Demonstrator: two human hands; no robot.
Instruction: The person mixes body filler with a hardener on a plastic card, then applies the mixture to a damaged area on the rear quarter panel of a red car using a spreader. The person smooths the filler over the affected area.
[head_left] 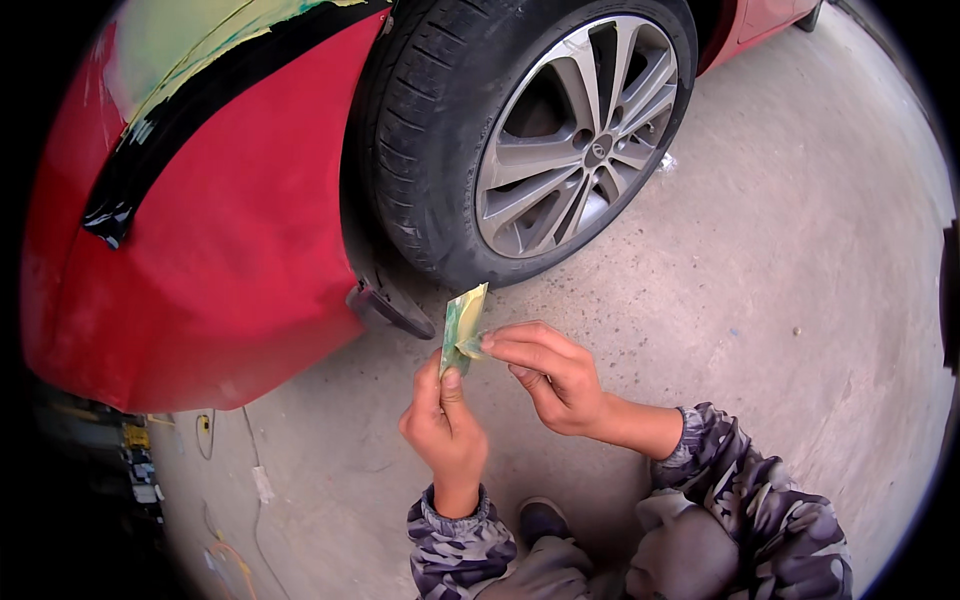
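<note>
My left hand [445,430] is closed on the lower end of a small flat green plate [463,312], held upright between thumb and fingers. Pale yellow putty is smeared over its upper face. With fingertips pinched together, my right hand [555,375] grips a small greenish spreader [470,347] at the plate's right side. The spreader's edge meets the plate, and some putty shows on it. Both hands are in front of the car's tyre [425,150], apart from the bodywork.
A red bumper [260,210] fills the left side, with yellow-green putty [190,50] above a black strip [225,105]. The silver alloy wheel [598,152] stands behind my hands. A dark flap [395,312] juts out below the bumper. Cords [252,440] lie on the concrete floor [800,250] at lower left.
</note>
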